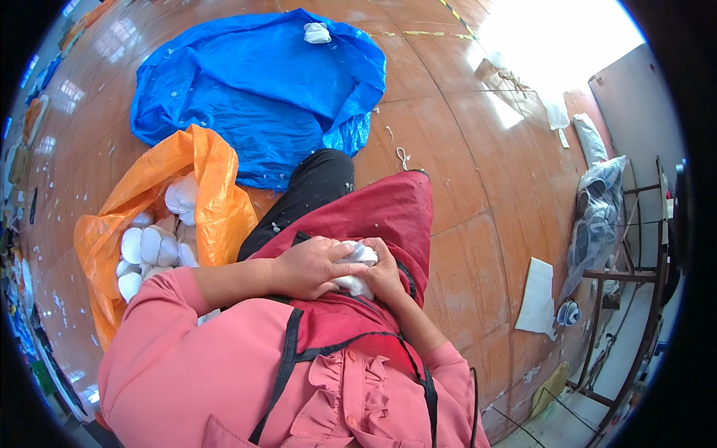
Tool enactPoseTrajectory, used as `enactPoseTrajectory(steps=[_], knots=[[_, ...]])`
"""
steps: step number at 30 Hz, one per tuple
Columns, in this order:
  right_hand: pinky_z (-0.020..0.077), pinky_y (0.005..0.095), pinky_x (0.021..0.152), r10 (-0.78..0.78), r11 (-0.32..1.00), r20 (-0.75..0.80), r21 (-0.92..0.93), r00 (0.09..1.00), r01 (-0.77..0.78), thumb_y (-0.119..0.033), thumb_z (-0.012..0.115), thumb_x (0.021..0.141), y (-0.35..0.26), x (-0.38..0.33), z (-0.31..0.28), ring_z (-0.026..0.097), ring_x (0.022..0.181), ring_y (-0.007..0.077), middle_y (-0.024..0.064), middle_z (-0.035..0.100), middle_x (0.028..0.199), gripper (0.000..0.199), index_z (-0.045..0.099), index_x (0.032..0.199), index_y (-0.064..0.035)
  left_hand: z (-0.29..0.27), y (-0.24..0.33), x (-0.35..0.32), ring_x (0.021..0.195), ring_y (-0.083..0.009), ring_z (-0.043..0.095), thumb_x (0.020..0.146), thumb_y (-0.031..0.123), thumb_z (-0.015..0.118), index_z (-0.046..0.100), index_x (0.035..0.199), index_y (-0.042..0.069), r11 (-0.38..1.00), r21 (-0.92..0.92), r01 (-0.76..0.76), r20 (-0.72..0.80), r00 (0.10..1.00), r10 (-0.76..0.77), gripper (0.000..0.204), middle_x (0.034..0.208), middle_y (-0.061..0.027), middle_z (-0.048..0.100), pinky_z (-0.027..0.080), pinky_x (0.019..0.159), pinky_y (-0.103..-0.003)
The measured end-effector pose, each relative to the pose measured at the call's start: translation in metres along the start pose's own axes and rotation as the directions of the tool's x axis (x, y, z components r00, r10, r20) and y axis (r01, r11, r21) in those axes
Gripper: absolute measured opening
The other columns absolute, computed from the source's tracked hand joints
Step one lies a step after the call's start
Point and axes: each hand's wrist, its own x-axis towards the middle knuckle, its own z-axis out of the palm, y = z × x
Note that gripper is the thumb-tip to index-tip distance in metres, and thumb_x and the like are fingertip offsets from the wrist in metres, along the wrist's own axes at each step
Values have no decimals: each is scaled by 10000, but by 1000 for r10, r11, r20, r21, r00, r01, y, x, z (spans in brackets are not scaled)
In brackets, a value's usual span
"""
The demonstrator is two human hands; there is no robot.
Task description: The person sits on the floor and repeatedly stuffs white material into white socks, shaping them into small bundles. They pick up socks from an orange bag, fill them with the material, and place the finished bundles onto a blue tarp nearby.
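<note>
My left hand (315, 263) and my right hand (384, 273) meet over my lap, both closed on a small white soft bundle (358, 257) with a greyish patch on top. More white fluffy material (351, 284) shows just below it, between the hands. Fingers cover much of the bundle, so its exact kind cannot be made out. Under the hands lies a dark red apron (373, 213) with black edging. To the left, an open orange plastic bag (216, 168) holds several white rounded pads (158, 246), some stacked together.
A blue plastic sheet (246, 82) spreads on the brown floor (448, 134) ahead, with a white bundle (317, 33) at its far edge. On the right are a white flat sheet (535, 297), a clear plastic bag (595, 213) with dark contents and a metal frame (624, 276).
</note>
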Motion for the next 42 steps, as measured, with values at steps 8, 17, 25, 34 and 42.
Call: enactPoseTrajectory(steps=[8,17,25,34,42], knots=[[508,281,776,-47,971,-121,228,991,74,-20,731,764,-4,20,-1,589,896,142,44,610,981,375,535,1080,-64,27,-24,19,1088,-388,586,754,214,763,647,1232,164,982,183,-50,-189,978,85,494,1219,-212,554,457,974,-466],[513,286,801,-50,983,-156,164,987,76,-24,739,764,-24,25,1,589,938,149,51,603,1030,416,534,1123,-63,21,-37,28,915,-311,620,807,166,711,719,1097,187,945,296,-139,-317,919,234,290,1095,-114,560,509,785,-421],[379,345,1048,-189,980,419,21,888,199,-152,757,811,-99,25,-39,465,1222,196,83,494,1264,581,495,1318,-45,-31,-21,26,970,-265,606,719,178,821,753,1062,225,975,206,-77,-381,912,152,353,1130,-73,557,520,804,-373],[383,337,1015,-282,940,537,-12,795,341,-342,875,701,-102,47,-31,480,1192,196,69,510,1238,760,503,1297,-51,-54,-18,15,1114,-268,588,699,31,821,739,1126,169,945,-326,13,-348,928,-133,456,1205,-97,549,500,947,-340],[444,266,883,-160,969,463,244,872,48,-232,921,670,-91,32,-6,522,1013,99,-20,539,1049,661,495,1154,-85,-42,-26,0,1166,-262,559,725,0,800,744,1099,157,872,-485,65,-265,939,-217,409,1239,-97,541,468,982,-341]])
